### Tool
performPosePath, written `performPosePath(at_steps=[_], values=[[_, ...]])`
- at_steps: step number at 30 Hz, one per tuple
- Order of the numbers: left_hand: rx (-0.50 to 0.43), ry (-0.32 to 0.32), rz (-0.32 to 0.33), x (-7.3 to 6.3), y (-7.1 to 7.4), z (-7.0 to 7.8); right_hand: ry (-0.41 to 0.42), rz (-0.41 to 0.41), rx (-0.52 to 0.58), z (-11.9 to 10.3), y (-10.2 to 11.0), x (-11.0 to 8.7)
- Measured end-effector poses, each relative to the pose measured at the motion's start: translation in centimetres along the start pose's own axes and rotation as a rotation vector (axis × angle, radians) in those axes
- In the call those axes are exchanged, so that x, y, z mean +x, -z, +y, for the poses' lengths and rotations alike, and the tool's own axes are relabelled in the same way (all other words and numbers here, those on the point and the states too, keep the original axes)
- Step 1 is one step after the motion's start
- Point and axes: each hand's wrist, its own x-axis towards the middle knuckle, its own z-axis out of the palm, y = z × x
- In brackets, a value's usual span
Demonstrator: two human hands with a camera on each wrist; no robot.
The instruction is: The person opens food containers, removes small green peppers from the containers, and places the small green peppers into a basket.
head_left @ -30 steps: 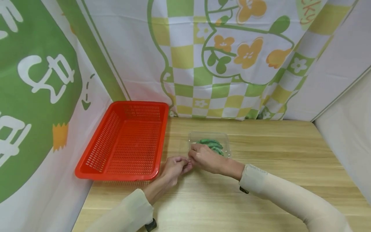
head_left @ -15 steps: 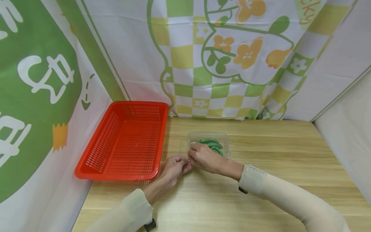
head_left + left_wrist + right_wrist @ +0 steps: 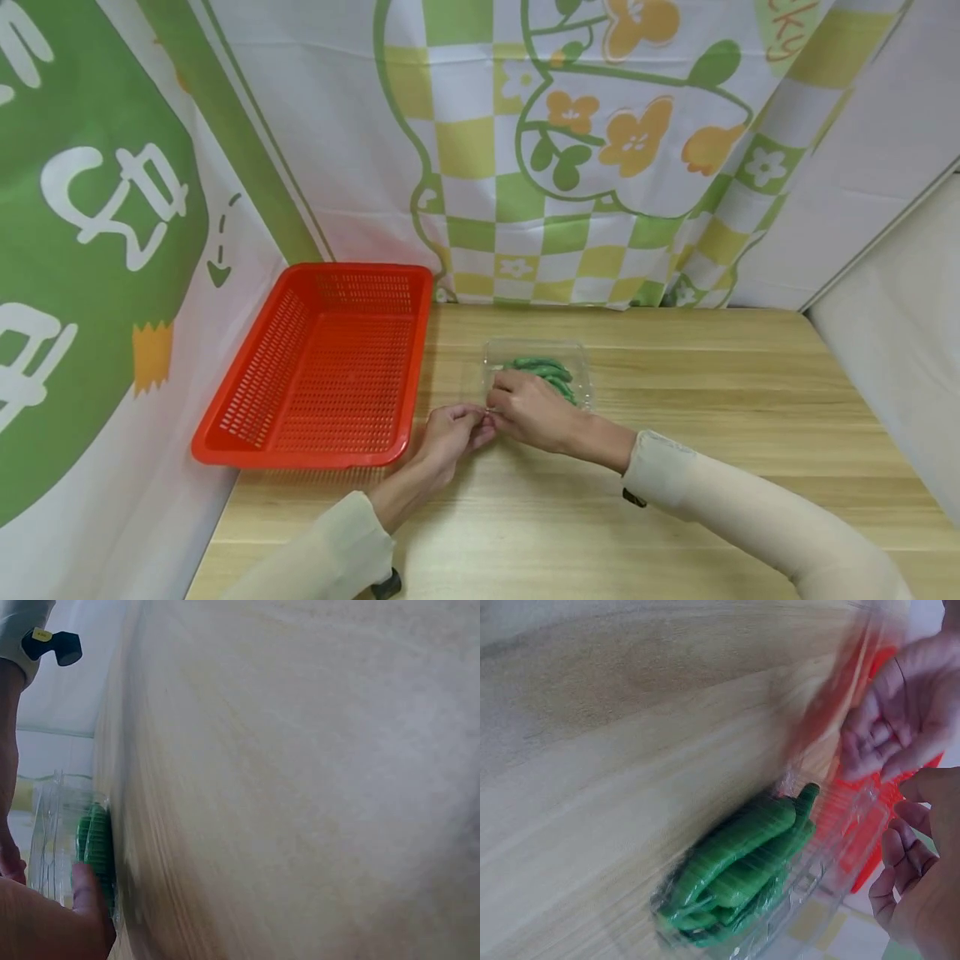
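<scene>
A clear plastic box (image 3: 587, 379) holding several long green peppers (image 3: 542, 367) sits on the table. Its near left corner is where both hands meet. Fingers of the left hand (image 3: 448, 435) pinch thin clear plastic film (image 3: 841, 796) there, with thumb against fingertips. Right beside them, the curled fingers of the right hand (image 3: 536, 410) pinch at the same spot, and this hand covers part of the box. In the right wrist view the peppers (image 3: 735, 859) show through shiny, creased plastic. The left wrist view catches the box (image 3: 56, 847) edge-on beyond a thumb.
To the left stands a red perforated basket (image 3: 337, 367) with nothing in it. The wooden table (image 3: 712, 400) reaches back to a patterned cloth (image 3: 525, 208), and a green and white cloth (image 3: 97, 250) hangs along the left side.
The head view has shifted slightly. Both hands stay together at the box's corner, with only slight movement at the fingertips.
</scene>
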Motion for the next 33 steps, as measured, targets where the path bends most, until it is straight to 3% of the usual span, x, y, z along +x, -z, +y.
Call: performPosePath(at_steps=[7, 12, 15, 18, 22, 33], values=[[0.141, 0.075, -0.12, -0.9, 0.3, -0.2, -0.142, 0.083, 0.035, 0.7, 1.3, -0.4], [0.249, 0.044, -0.199, -2.2, -0.1, 0.3, -0.19, 0.128, 0.073, 1.8, 2.3, -1.0], [0.358, -0.014, -0.256, -2.9, -0.6, 0.7, -0.231, 0.162, 0.106, 2.6, 2.9, -1.6], [0.514, -0.14, -0.297, -3.3, -1.1, 1.4, -0.304, 0.208, 0.137, 3.5, 3.6, -2.4], [0.668, -0.311, -0.301, -3.6, -2.1, 2.9, -0.412, 0.257, 0.143, 4.6, 4.4, -3.8], [0.804, -0.48, -0.31, -4.2, -4.9, 5.9, -0.677, 0.26, 0.22, 6.4, 5.6, -7.1]])
